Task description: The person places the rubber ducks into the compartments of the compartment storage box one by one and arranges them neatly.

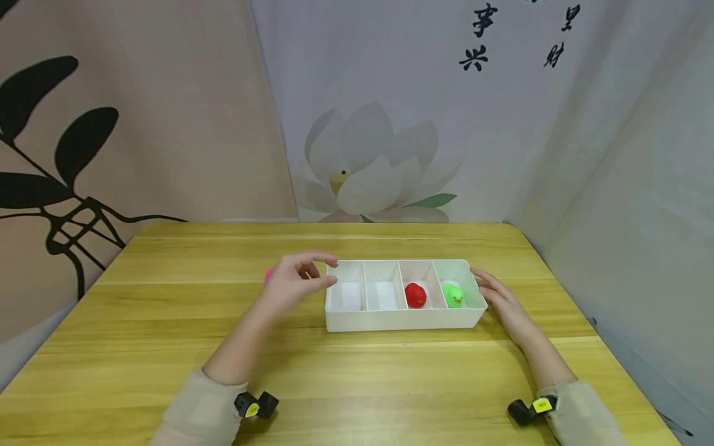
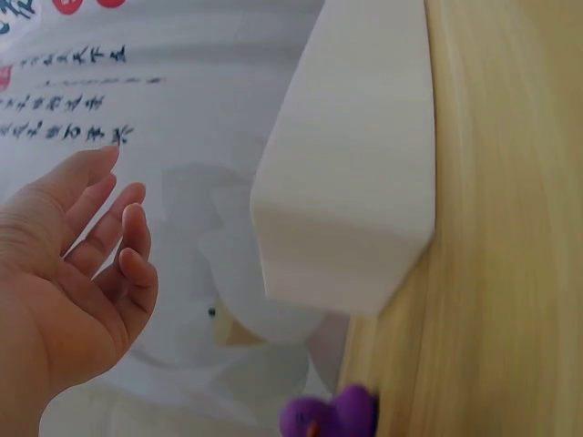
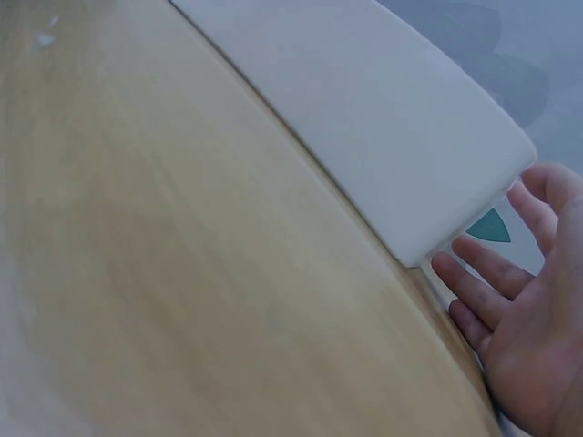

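A white divided tray (image 1: 398, 319) sits on the table, its long side facing me. In its compartments, a red rubber duck (image 1: 415, 295) lies third from the left and a green rubber duck (image 1: 453, 296) is at the far right. My left hand (image 1: 295, 277) hovers by the tray's left end, thumb and forefinger apart with nothing between them. In the left wrist view this hand (image 2: 86, 264) has loosely bent fingers. My right hand (image 1: 502, 303) rests its fingers against the tray's right end; the right wrist view shows these fingers (image 3: 487, 282) fairly straight.
Behind my left hand a bit of a pink object (image 1: 269, 276) shows, mostly hidden. A purple rubber duck (image 2: 330, 414) appears at the bottom of the left wrist view. The wooden table (image 1: 357, 384) ends at a printed curtain (image 1: 379, 93).
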The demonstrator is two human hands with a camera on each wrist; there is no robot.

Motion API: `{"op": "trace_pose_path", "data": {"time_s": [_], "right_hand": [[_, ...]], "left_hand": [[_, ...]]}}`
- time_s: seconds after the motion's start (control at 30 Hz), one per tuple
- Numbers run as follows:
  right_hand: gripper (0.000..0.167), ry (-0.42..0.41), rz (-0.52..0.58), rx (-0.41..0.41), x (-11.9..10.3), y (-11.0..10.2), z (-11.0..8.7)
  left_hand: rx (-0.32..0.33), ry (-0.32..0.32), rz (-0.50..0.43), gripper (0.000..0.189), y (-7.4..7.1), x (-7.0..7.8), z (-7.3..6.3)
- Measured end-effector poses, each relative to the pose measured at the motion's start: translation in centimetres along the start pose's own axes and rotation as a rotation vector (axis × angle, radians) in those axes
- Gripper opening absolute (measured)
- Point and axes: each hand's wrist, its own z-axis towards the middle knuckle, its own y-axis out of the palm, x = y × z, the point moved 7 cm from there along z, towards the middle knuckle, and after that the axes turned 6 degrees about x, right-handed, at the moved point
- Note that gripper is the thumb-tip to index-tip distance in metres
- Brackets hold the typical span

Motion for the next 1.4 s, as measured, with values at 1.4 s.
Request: {"op": "trace_pose_path", "data": {"time_s": [1.4], "right_hand": [[0.051,0.023,-0.006,-0.001,0.1,0.0,0.0]], "left_hand": [[-0.086,-0.012,0.171,0.035,-5.2,-10.5,-0.9]]}}
